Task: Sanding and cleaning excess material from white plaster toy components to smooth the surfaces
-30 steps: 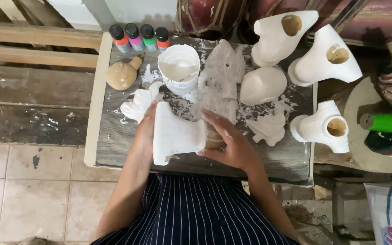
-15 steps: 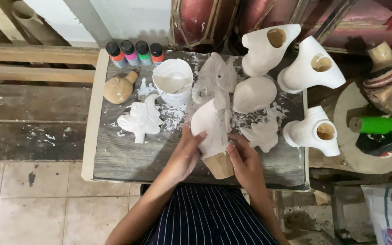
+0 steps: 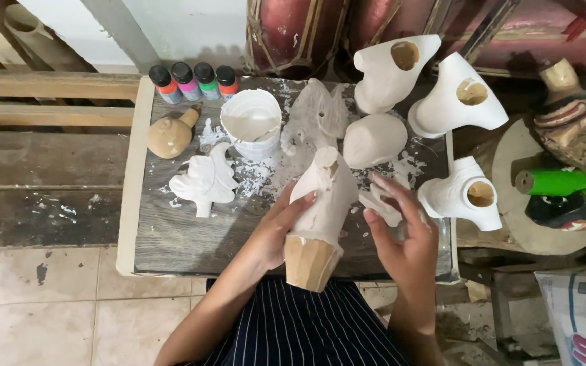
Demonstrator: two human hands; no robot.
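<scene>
The carving [image 3: 323,203] is wood: matt white coating above, bare tan wood at its faceted base. The table [image 3: 171,237] is rough grey wood, spattered white toward its far edge. The cup [image 3: 251,122] looks like smooth white plastic. The bottles [image 3: 194,81] are glossy plastic with black caps.

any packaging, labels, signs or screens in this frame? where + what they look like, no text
Four small paint bottles: row at the table's far left edge, black caps, labels orange, pink, green and red.
White tub: on the table just right of the bottles, round, open, smeared with white paint.
White sack or bag: on the floor at bottom right, partly cut off, blue and red print.
No signs or screens in view.
</scene>
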